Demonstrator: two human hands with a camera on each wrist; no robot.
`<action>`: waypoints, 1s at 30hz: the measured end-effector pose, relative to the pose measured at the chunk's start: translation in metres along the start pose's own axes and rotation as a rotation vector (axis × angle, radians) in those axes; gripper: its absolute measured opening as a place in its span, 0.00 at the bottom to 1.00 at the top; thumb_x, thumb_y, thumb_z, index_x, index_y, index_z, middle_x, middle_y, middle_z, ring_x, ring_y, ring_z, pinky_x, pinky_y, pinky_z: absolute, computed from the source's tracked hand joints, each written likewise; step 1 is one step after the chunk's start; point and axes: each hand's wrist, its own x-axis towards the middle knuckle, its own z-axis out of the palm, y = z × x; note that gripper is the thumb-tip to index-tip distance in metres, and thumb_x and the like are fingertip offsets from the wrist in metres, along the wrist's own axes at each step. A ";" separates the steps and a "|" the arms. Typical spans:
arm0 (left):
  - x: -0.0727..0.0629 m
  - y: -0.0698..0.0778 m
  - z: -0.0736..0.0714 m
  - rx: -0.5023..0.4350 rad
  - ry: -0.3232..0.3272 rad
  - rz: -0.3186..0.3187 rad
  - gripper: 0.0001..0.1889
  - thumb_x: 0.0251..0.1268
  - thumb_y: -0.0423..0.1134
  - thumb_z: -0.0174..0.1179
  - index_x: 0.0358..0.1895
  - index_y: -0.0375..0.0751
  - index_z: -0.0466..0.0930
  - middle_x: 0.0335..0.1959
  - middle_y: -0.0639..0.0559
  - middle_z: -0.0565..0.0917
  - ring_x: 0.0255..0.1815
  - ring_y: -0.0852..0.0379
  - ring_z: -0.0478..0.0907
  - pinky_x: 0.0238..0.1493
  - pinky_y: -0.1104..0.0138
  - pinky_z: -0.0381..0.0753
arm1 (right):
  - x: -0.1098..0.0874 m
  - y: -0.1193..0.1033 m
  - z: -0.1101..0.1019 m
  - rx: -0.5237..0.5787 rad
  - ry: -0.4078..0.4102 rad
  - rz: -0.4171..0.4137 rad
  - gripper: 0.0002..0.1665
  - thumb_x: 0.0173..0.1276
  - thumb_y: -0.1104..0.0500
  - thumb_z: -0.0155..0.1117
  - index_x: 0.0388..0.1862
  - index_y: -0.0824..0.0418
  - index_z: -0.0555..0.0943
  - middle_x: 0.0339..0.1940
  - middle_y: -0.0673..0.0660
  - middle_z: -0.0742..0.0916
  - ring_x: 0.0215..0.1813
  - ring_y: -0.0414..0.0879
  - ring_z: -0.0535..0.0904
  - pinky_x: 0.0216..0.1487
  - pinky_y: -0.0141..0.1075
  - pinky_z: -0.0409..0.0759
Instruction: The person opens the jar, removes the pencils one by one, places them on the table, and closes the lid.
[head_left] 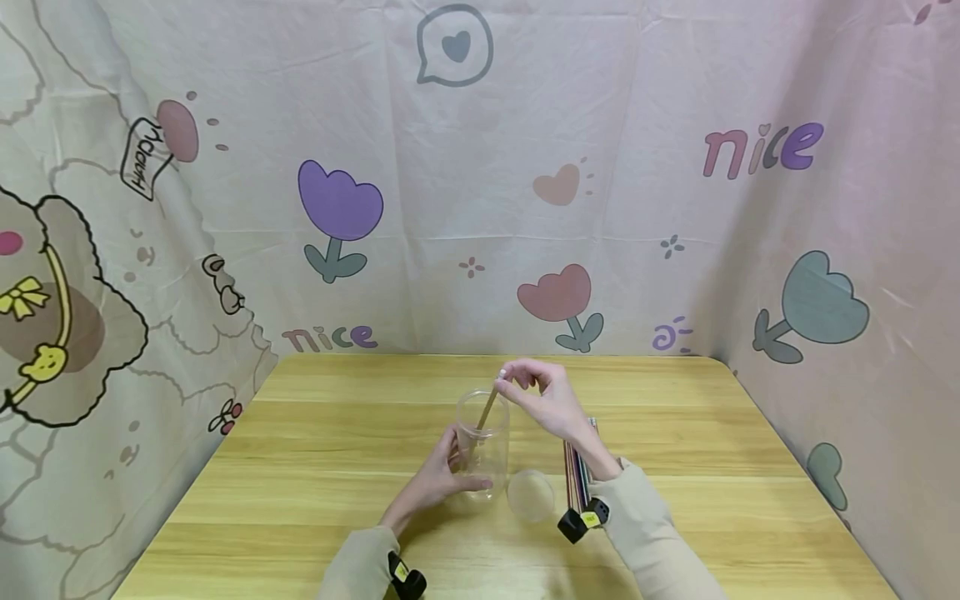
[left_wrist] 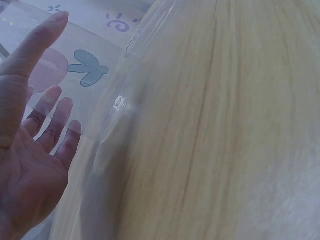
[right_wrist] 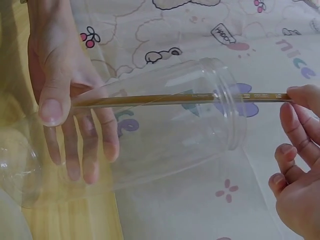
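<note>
A tall clear plastic jar (head_left: 491, 458) with an open mouth stands on the wooden table. My left hand (head_left: 437, 477) holds it low on its left side, thumb across the front and fingers around the back. Above the rim, my right hand (head_left: 553, 402) pinches the upper end of a golden-brown pencil (right_wrist: 160, 100) between thumb and forefinger. Most of the pencil slants down inside the jar, as the right wrist view shows. Part of the left hand (left_wrist: 37, 165) shows through the clear wall in the left wrist view.
A round translucent lid (head_left: 531, 497) lies just right of the jar. Several coloured pencils (head_left: 576, 475) lie in a bundle under the right forearm, partly hidden by it. A printed cloth (head_left: 465, 208) hangs behind the table (head_left: 300, 492).
</note>
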 end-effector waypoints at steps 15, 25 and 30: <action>0.000 0.001 0.001 0.006 0.008 -0.004 0.51 0.52 0.35 0.76 0.76 0.39 0.51 0.75 0.35 0.65 0.76 0.30 0.63 0.77 0.36 0.60 | -0.004 -0.008 -0.015 0.244 0.102 -0.073 0.07 0.66 0.75 0.62 0.42 0.78 0.77 0.36 0.42 0.87 0.36 0.31 0.81 0.37 0.22 0.83; 0.000 0.000 0.001 0.014 0.008 0.001 0.50 0.53 0.36 0.76 0.76 0.45 0.52 0.75 0.35 0.64 0.77 0.30 0.61 0.77 0.36 0.60 | -0.005 -0.011 -0.032 0.361 0.172 -0.122 0.05 0.70 0.73 0.60 0.40 0.67 0.80 0.38 0.47 0.91 0.32 0.36 0.84 0.35 0.26 0.85; 0.000 0.000 0.001 0.010 0.010 0.002 0.51 0.53 0.36 0.76 0.76 0.43 0.51 0.75 0.35 0.65 0.76 0.30 0.62 0.77 0.36 0.60 | -0.006 -0.012 -0.040 0.427 0.225 -0.150 0.11 0.71 0.74 0.57 0.41 0.61 0.82 0.38 0.50 0.92 0.31 0.37 0.84 0.33 0.25 0.82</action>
